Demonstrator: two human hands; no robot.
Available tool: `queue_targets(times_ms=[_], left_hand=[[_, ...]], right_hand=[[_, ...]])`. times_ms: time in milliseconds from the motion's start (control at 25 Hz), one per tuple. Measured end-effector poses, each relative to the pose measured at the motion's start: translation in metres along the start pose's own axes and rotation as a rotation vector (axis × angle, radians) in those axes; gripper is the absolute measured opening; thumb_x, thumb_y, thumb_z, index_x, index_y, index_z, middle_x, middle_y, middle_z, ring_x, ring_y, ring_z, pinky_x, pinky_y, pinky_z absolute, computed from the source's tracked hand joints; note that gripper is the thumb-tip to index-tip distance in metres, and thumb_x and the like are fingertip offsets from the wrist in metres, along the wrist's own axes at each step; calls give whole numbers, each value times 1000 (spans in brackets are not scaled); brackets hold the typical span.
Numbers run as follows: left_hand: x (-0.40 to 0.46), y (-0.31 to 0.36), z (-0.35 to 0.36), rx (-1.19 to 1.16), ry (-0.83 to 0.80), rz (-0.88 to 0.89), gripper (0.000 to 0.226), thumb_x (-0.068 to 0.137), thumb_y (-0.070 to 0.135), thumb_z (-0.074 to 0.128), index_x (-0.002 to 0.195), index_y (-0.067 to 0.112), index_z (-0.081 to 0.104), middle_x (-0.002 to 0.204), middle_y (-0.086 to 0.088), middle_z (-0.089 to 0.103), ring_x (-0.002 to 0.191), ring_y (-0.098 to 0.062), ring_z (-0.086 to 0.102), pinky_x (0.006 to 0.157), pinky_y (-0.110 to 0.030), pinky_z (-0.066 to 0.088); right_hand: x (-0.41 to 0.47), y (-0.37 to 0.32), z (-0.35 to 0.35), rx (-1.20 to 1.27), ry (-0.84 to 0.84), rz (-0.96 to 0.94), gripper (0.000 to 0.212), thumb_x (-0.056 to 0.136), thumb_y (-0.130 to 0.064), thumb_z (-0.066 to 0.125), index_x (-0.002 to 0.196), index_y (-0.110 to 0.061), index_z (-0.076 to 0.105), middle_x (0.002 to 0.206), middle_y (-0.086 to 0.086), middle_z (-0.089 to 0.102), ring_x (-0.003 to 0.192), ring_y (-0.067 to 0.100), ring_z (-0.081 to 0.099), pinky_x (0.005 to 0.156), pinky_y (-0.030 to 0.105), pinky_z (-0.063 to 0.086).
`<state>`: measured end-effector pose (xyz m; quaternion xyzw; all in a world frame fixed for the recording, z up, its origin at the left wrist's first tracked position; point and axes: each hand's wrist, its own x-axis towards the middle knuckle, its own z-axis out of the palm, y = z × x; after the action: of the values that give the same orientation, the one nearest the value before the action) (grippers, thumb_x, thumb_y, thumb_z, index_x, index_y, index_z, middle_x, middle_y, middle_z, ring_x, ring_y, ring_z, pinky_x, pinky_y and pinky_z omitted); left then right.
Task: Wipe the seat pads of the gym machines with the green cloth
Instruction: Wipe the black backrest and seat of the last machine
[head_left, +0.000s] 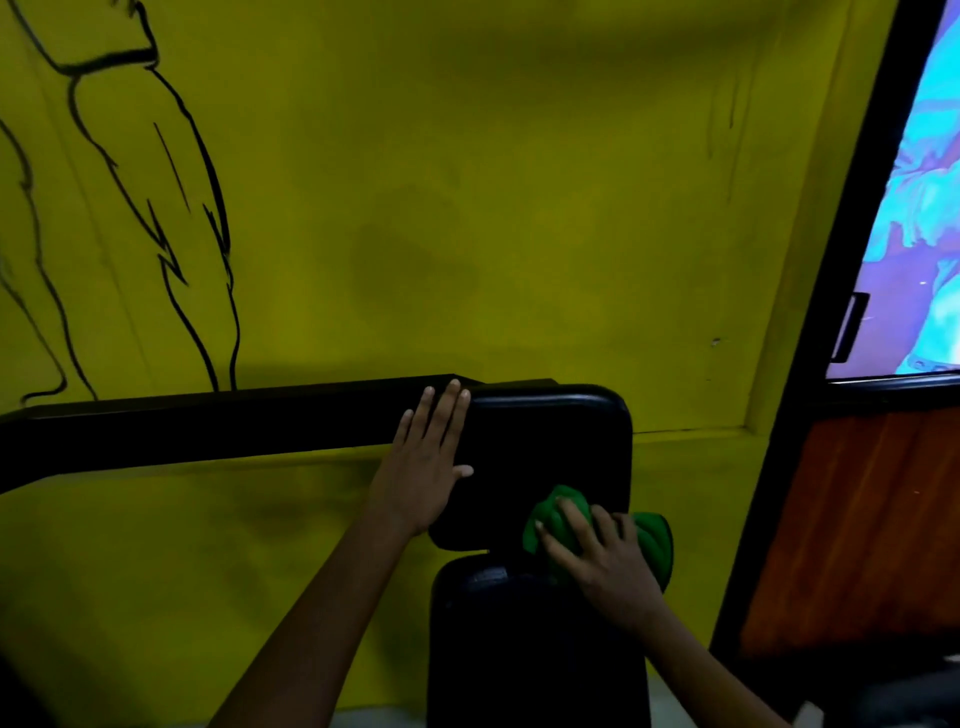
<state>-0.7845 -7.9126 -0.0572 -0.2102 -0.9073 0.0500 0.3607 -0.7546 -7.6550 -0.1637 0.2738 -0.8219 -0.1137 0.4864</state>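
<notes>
I am watching from the head camera, looking down at two bare hands working on a black padded gym machine. The right hand is lying on top of the bunched green cloth, its fingers slightly spread and curling over the folds, pressing the cloth against the lower right corner of the upper pad. The untouched face of that pad is lying up and to the left of these fingers, so I judge the next stroke needs to travel that way; the pad's long axis is running upward, away from me. The left hand is resting flat on the pad's left edge, fingers straight and close together, thumb out to the right, holding nothing. The right hand is nearer the cloth; the left is steadying.

Below, nearer me, a second black seat pad is standing just under the first, its top corner touching the cloth. A black frame bar is running left from the upper pad.

Counting: two hands, one cloth, two pads, one bar. Behind is a yellow wall with a black line drawing on the far left.
</notes>
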Motion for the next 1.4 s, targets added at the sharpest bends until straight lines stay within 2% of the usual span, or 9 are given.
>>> queue_targets(times_ms=[120, 320, 480, 640, 800, 960, 1120, 1280, 1400], left_hand=[[1, 7, -1, 18, 21, -24, 113, 74, 46, 73, 151, 7, -1, 156, -9, 13, 139, -37, 29, 105, -52, 32], [2, 4, 8, 20, 91, 7, 96, 81, 48, 58, 150, 8, 4, 158, -7, 0, 142, -33, 16, 108, -51, 24], [0, 1, 11, 20, 75, -3, 78, 92, 53, 29, 151, 8, 6, 159, -10, 9, 143, -32, 16, 110, -48, 26], [-1, 2, 12, -5, 81, -5, 84, 89, 53, 36, 152, 9, 0, 159, -8, -2, 143, -32, 15, 109, -48, 29], [1, 3, 11, -56, 85, -27, 87, 89, 52, 44, 152, 9, 1, 160, -7, -8, 142, -32, 16, 107, -49, 30], [1, 5, 13, -46, 93, -20, 105, 79, 46, 66, 152, 10, -1, 160, -6, -10, 142, -32, 14, 107, -49, 29], [5, 9, 7, -87, -2, -72, 116, 71, 48, 74, 152, 9, 1, 158, -8, 1, 140, -33, 21, 103, -48, 37], [3, 16, -4, -165, -81, -118, 124, 66, 51, 77, 151, 6, 0, 159, -11, 4, 136, -36, 35, 93, -40, 51], [6, 19, -16, -265, -99, -154, 110, 87, 45, 60, 145, 15, -28, 152, 0, -35, 145, -34, 1, 94, -28, 50]], right_hand=[[8, 25, -11, 3, -38, -82, 39, 74, -36, 39, 112, -28, 45, 126, 14, 39, 96, 37, 42, 66, 48, 52], [105, 101, -33, 69, 99, 494, 55, 71, -22, 67, 122, -24, 45, 128, 13, 33, 96, 40, 46, 68, 48, 46], [53, 64, -17, 95, 74, 475, 52, 75, -28, 55, 125, -20, 44, 129, 17, 34, 97, 36, 40, 69, 50, 48], [-13, 26, -14, 143, -82, 403, 50, 77, -40, 42, 122, -18, 45, 125, 18, 37, 92, 34, 41, 59, 48, 52], [37, 56, -34, 181, -14, 465, 54, 70, -26, 73, 116, -19, 46, 124, 15, 36, 92, 43, 55, 63, 47, 51], [69, 60, -30, 272, 56, 670, 72, 63, -17, 84, 123, -19, 44, 128, 15, 33, 106, 42, 45, 76, 55, 48], [-6, 30, -22, 350, -161, 559, 88, 49, -24, 93, 123, -19, 46, 125, 18, 36, 100, 41, 50, 72, 51, 54], [13, 61, -47, 418, -240, 532, 64, 57, -38, 68, 114, -15, 48, 120, 14, 37, 89, 45, 63, 65, 44, 56], [93, 84, -74, 531, -82, 659, 61, 71, -45, 48, 121, -11, 57, 122, 16, 45, 102, 38, 54, 80, 42, 50]])
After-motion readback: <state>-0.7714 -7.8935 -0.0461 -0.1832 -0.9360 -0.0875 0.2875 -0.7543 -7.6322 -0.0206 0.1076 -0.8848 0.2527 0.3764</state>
